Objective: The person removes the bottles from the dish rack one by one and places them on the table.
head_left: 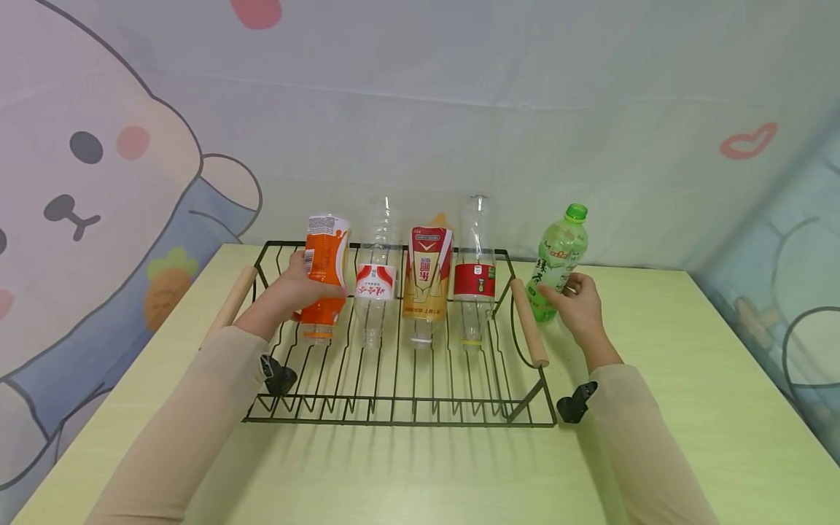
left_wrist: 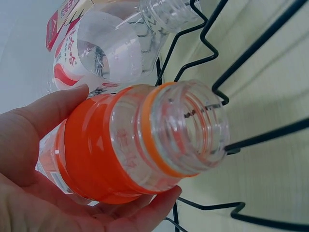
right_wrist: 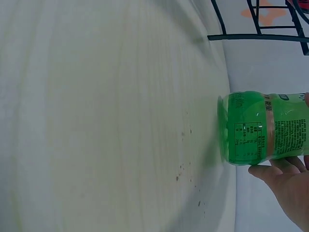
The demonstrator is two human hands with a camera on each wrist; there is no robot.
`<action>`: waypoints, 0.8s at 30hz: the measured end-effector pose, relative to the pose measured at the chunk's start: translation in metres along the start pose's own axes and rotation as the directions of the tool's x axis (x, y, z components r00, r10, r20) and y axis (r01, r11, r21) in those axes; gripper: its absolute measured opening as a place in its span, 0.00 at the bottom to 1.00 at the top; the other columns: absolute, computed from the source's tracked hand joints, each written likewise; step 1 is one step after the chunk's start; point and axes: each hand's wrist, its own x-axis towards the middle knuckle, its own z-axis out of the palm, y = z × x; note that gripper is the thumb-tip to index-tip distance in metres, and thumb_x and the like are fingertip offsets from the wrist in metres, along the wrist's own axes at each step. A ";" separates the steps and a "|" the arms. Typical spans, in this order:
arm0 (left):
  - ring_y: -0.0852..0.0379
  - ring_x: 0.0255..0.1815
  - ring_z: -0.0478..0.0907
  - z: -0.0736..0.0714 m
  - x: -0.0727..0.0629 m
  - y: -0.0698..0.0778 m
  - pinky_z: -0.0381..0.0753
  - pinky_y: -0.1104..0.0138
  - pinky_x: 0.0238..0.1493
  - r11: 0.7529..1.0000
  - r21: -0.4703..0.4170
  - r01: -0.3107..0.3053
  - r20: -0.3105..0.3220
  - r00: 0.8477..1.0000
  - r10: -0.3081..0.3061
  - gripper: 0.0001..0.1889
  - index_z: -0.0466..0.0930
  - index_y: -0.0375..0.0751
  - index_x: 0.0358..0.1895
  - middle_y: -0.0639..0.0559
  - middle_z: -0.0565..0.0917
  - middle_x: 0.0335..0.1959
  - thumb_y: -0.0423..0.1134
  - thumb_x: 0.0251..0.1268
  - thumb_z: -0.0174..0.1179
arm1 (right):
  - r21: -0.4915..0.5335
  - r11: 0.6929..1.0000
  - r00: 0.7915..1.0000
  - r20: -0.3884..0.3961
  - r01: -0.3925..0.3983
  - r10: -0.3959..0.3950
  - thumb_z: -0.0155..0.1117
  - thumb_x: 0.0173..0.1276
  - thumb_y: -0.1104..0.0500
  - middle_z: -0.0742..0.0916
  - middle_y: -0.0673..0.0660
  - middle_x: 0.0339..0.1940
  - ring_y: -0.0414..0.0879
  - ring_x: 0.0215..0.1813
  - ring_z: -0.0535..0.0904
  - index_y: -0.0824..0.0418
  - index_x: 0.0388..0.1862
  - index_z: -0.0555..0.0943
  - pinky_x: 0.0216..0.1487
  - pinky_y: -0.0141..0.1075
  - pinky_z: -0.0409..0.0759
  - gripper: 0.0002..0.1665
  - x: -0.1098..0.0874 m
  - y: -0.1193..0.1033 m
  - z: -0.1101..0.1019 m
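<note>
My left hand (head_left: pixel 290 289) grips an upside-down plastic bottle with an orange label (head_left: pixel 326 255) at the left end of a black wire dish rack (head_left: pixel 394 399). In the left wrist view its uncapped neck (left_wrist: pixel 193 128) points down among the rack wires, thumb and fingers round the body. To the right of the rack, my right hand (head_left: pixel 581 306) holds a green tea bottle (head_left: pixel 561 255) with its green cap on, tilted slightly to the right. The base of this bottle (right_wrist: pixel 246 128) is close over the table in the right wrist view.
Between the hands, several uncapped bottles stand neck-down in the rack: one with a white-and-red label (head_left: pixel 376 283), a gold-and-red one (head_left: pixel 428 277) and one with a red label (head_left: pixel 475 281). Wooden handles (head_left: pixel 529 324) flank the rack. A printed cloth (head_left: pixel 426 109) hangs behind the table (head_left: pixel 420 474).
</note>
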 end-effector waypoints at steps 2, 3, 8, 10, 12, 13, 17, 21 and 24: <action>0.34 0.62 0.66 0.000 0.000 0.000 0.72 0.42 0.57 1.000 0.005 0.006 -0.002 1.000 -0.006 0.53 0.29 0.40 0.74 0.32 0.60 0.66 0.44 0.60 0.65 | -0.002 1.000 1.000 0.000 -0.002 0.002 0.64 0.67 0.51 0.60 0.67 0.74 0.60 0.74 0.59 0.68 0.73 0.48 0.70 0.48 0.64 0.48 0.000 0.001 0.000; 0.35 0.62 0.67 0.000 0.000 0.000 0.73 0.43 0.56 1.000 0.009 0.009 -0.005 1.000 -0.009 0.53 0.29 0.40 0.73 0.32 0.60 0.66 0.44 0.60 0.66 | -0.004 1.000 1.000 0.001 -0.003 0.003 0.64 0.67 0.51 0.60 0.67 0.74 0.60 0.74 0.59 0.68 0.73 0.48 0.70 0.48 0.64 0.48 0.001 0.001 0.000; 0.34 0.61 0.67 0.000 0.001 0.000 0.75 0.44 0.55 1.000 0.015 0.020 -0.010 1.000 -0.020 0.53 0.30 0.39 0.73 0.32 0.60 0.65 0.45 0.60 0.66 | -0.009 1.000 1.000 0.005 -0.007 0.007 0.64 0.67 0.50 0.59 0.66 0.75 0.59 0.75 0.58 0.67 0.74 0.48 0.70 0.48 0.63 0.49 0.001 0.002 0.001; 0.34 0.61 0.67 0.000 0.002 0.000 0.74 0.44 0.55 1.000 0.016 0.022 -0.010 1.000 -0.021 0.53 0.29 0.39 0.73 0.32 0.60 0.66 0.45 0.60 0.65 | -0.007 1.000 1.000 0.007 -0.006 0.006 0.64 0.67 0.50 0.59 0.66 0.75 0.59 0.75 0.58 0.67 0.74 0.48 0.70 0.48 0.63 0.49 0.000 0.001 0.001; 0.34 0.62 0.66 0.000 0.001 0.000 0.73 0.43 0.56 1.000 0.019 0.023 -0.010 1.000 -0.023 0.53 0.29 0.39 0.73 0.32 0.60 0.66 0.45 0.60 0.65 | -0.004 1.000 1.000 0.008 -0.004 0.004 0.64 0.67 0.51 0.59 0.66 0.75 0.59 0.75 0.58 0.67 0.74 0.48 0.70 0.48 0.63 0.48 0.000 0.001 0.000; 0.34 0.62 0.66 0.000 0.001 0.000 0.73 0.43 0.56 0.999 0.022 0.024 -0.010 1.000 -0.024 0.53 0.29 0.39 0.73 0.32 0.60 0.66 0.46 0.60 0.65 | -0.003 1.000 1.000 0.009 -0.003 0.003 0.64 0.67 0.51 0.60 0.66 0.75 0.59 0.75 0.58 0.67 0.73 0.48 0.70 0.48 0.63 0.48 0.000 0.001 0.000; 0.34 0.62 0.66 0.000 0.000 0.001 0.73 0.43 0.56 0.999 0.028 0.027 -0.011 1.000 -0.026 0.53 0.30 0.39 0.72 0.32 0.60 0.66 0.46 0.60 0.65 | 0.000 1.000 1.000 0.012 -0.002 0.002 0.64 0.67 0.51 0.60 0.67 0.75 0.60 0.75 0.58 0.67 0.73 0.48 0.70 0.49 0.63 0.48 -0.001 0.001 0.000; 0.34 0.62 0.66 -0.001 -0.002 0.002 0.74 0.43 0.55 0.999 0.032 0.026 -0.011 1.000 -0.025 0.53 0.30 0.38 0.72 0.32 0.60 0.66 0.47 0.60 0.65 | -0.004 1.000 1.000 0.010 -0.008 0.008 0.64 0.67 0.51 0.60 0.67 0.75 0.59 0.75 0.58 0.67 0.73 0.48 0.70 0.48 0.63 0.48 -0.002 0.001 0.000; 0.34 0.61 0.67 -0.001 -0.003 0.002 0.74 0.43 0.55 0.999 0.029 0.028 -0.009 1.000 -0.027 0.53 0.30 0.38 0.73 0.32 0.60 0.65 0.47 0.61 0.65 | -0.006 1.000 1.000 0.012 -0.009 0.009 0.64 0.67 0.51 0.60 0.66 0.75 0.59 0.75 0.58 0.66 0.72 0.49 0.70 0.49 0.63 0.47 -0.003 0.000 0.000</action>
